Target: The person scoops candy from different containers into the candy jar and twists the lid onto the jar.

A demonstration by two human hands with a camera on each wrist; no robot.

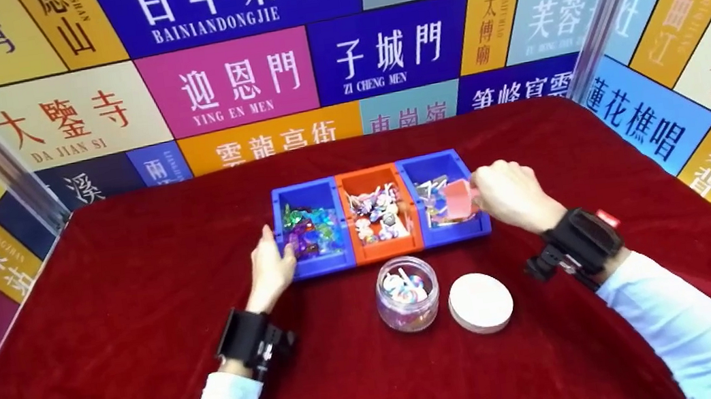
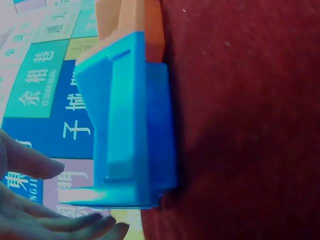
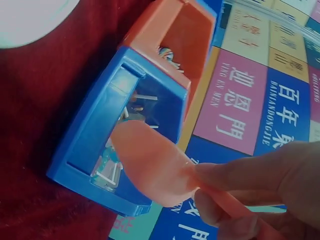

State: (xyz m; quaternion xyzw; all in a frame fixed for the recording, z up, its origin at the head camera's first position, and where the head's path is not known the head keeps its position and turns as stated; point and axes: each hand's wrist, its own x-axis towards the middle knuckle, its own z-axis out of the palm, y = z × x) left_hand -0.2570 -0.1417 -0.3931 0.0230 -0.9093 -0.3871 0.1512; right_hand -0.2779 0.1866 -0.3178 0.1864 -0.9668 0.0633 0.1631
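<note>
I judge I'm at the scooping step: my right hand [image 1: 512, 196] grips the handle of the pink scoop [image 1: 458, 199], its bowl over the right-hand blue bin [image 1: 459, 232], among or just above the small pieces (I can't tell how deep). My left-hand fingers [image 1: 271, 272] hold the end wall of the left blue bin [image 1: 323, 265], thumb over the rim. The next move, I'd say, calls for lifting the scoop level, past the bin's raised walls, then across to the open jar [image 1: 405, 316], partly filled, just in front of the orange bin [image 1: 389, 248]. The white lid [image 1: 481, 303] lies close on the jar's right; the counter [image 1: 144, 365] offers wider room leftward.
</note>
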